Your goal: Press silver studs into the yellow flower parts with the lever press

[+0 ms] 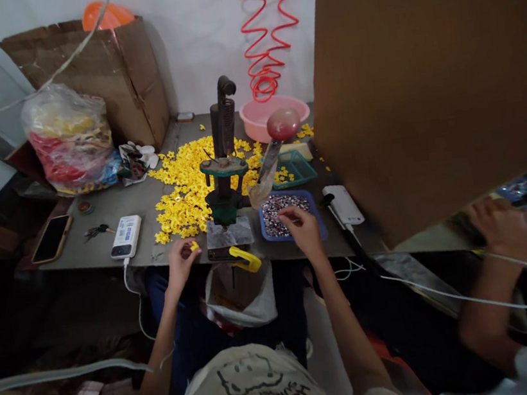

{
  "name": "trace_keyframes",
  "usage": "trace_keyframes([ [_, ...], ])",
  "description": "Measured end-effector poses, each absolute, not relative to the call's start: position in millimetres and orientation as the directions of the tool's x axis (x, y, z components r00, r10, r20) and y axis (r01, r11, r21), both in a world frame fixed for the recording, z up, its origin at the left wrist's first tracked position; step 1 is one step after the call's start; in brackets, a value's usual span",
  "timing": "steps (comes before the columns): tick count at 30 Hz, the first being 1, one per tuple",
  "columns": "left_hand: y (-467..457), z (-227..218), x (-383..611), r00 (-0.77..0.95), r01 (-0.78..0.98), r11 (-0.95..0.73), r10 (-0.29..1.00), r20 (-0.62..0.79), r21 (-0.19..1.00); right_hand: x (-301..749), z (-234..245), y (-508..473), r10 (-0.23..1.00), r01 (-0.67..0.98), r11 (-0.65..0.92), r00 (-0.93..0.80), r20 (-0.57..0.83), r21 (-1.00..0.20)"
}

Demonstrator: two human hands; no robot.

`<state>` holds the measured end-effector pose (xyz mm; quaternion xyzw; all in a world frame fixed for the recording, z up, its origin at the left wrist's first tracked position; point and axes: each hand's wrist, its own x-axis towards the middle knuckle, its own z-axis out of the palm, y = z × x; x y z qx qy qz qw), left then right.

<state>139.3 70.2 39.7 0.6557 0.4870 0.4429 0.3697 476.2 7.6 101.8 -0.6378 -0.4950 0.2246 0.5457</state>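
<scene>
Between the thumb and fingers of my left hand (183,263) is a small yellow plastic piece (195,246), held just left of the hand press. My right hand (304,228) is over the front of a blue tray (321,225) full of small shiny metallic pieces (275,212); its fingertips are pinched, and what they hold is too small to make out. In the middle stands the dark green hand press (224,206) with a metal base plate (229,233). Its lever (267,168) ends in a red ball knob (283,124). A yellow clip-like part (245,258) sticks out at the base.
Behind the press lies a heap of yellow pieces (181,198). A teal basket (301,170) and pink basin (254,124) stand behind the tray. A large cardboard sheet (422,73) blocks the right; a co-worker's hand (503,230) is beyond it. A white bag (262,298) hangs below the edge.
</scene>
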Motion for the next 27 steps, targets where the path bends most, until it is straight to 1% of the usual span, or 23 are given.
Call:
trace_keyframes([
  [2,60,41,151,0.154,0.130,-0.164,0.978,0.144,0.978,448,108,0,0.920,0.220,0.112,0.345,0.185,-0.969],
  [4,48,44,167,0.213,-0.010,-0.067,0.975,0.068,0.998,418,111,-5,0.950,0.113,0.128,0.272,0.154,-0.985],
  [6,37,48,184,0.263,-0.095,-0.002,0.964,0.027,0.995,391,110,-6,0.964,0.057,0.144,0.219,0.153,-0.988],
  [8,30,52,197,0.270,-0.138,0.002,0.962,0.035,0.990,371,105,-4,0.970,0.056,0.150,0.185,0.158,-0.987],
  [10,27,56,205,0.245,-0.139,-0.036,0.967,0.070,0.990,359,98,0,0.972,0.085,0.147,0.171,0.160,-0.985],
  [12,27,57,209,0.228,-0.122,-0.061,0.970,0.088,0.991,355,92,3,0.974,0.080,0.144,0.164,0.155,-0.986],
  [15,29,55,210,0.251,-0.128,-0.040,0.965,0.071,0.991,357,88,5,0.980,0.052,0.140,0.133,0.146,-0.989],
  [18,28,54,209,0.286,-0.124,-0.044,0.955,0.078,0.991,359,90,2,0.983,0.133,0.135,0.109,0.150,-0.982],
  [22,29,60,206,0.310,0.004,-0.168,0.937,0.159,0.986,361,96,-2,0.973,0.246,0.159,0.124,0.194,-0.956],
  [24,31,64,204,0.309,0.074,-0.231,0.930,0.198,0.970,361,97,-2,0.969,0.273,0.178,0.121,0.218,-0.945],
  [27,33,65,203,0.308,0.140,-0.274,0.925,0.221,0.952,360,96,-1,0.958,0.295,0.194,0.150,0.246,-0.935],
])
